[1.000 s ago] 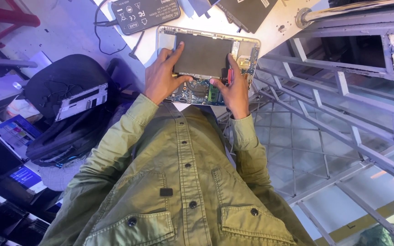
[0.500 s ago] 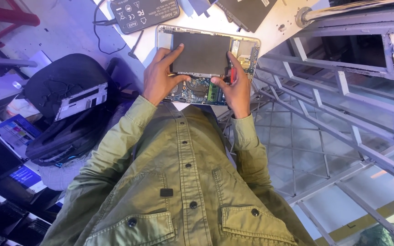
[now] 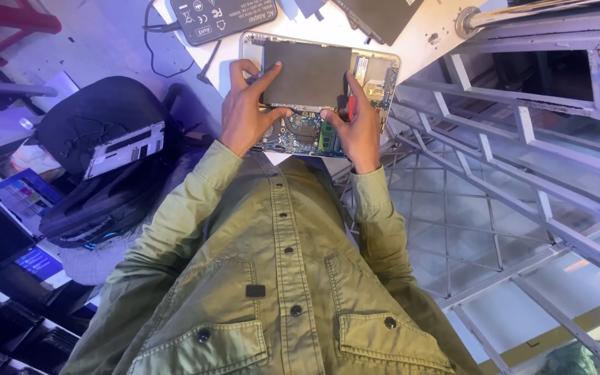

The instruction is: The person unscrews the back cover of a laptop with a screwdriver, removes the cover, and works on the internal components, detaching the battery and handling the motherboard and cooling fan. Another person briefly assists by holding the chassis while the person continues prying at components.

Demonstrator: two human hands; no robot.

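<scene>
Both our hands rest on the opened silver laptop base (image 3: 376, 73) at twelve o'clock on the white table (image 3: 425, 35). Our left hand (image 3: 248, 114) presses spread fingers against the flat dark battery panel (image 3: 307, 73), gripping nothing, while our right hand (image 3: 359, 128) closes around a red-handled screwdriver (image 3: 351, 107) at the panel's four o'clock corner.

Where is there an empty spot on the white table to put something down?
Bare white table shows right of the opened laptop, below the dark panel. A narrower strip lies left, beside the black power adapter and its cable. The laptop itself is crowded: left hand and right hand cover its near edge.
</scene>
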